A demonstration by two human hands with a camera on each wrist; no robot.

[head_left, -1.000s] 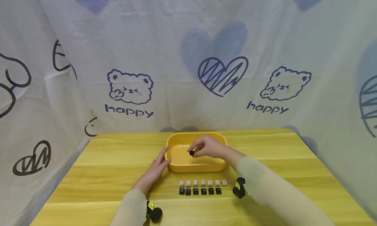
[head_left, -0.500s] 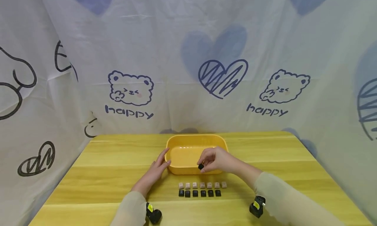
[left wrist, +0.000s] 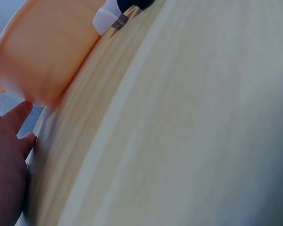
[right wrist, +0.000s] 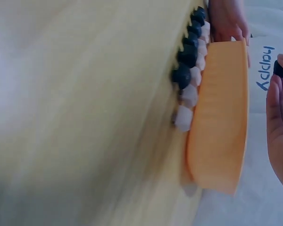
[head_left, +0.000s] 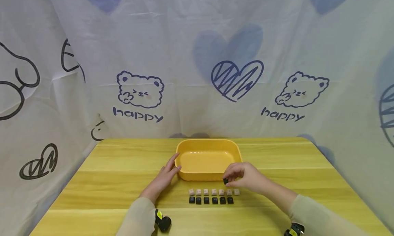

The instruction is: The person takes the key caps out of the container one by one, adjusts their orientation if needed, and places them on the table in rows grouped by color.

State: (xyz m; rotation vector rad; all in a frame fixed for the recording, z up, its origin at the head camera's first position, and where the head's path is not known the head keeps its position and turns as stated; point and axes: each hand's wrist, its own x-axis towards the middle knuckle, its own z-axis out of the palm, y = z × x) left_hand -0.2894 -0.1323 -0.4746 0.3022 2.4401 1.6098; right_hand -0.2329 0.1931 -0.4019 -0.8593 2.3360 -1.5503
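A black keycap (head_left: 226, 181) is pinched between the thumb and fingertips of my right hand (head_left: 247, 178), just above the table by the tray's front right corner. The right wrist view also shows this keycap (right wrist: 280, 69) at the fingertips. My left hand (head_left: 163, 179) rests against the left end of the yellow tray (head_left: 201, 177), its fingers spread and fairly straight on rim and wall. In front of the tray lie two rows: white keycaps (head_left: 213, 192) behind, black keycaps (head_left: 214, 200) nearer. The white row extends one keycap farther right.
The wooden table (head_left: 117, 188) spreads around the tray, its back edge against a hanging white cloth (head_left: 191, 102) with heart and bear drawings. Both wrists carry small black cameras (head_left: 163, 222). The tray's visible floor is bare.
My right hand has carried the black keycap from over the tray's middle, rightward and toward me past the front rim. My left hand has stayed on the tray.
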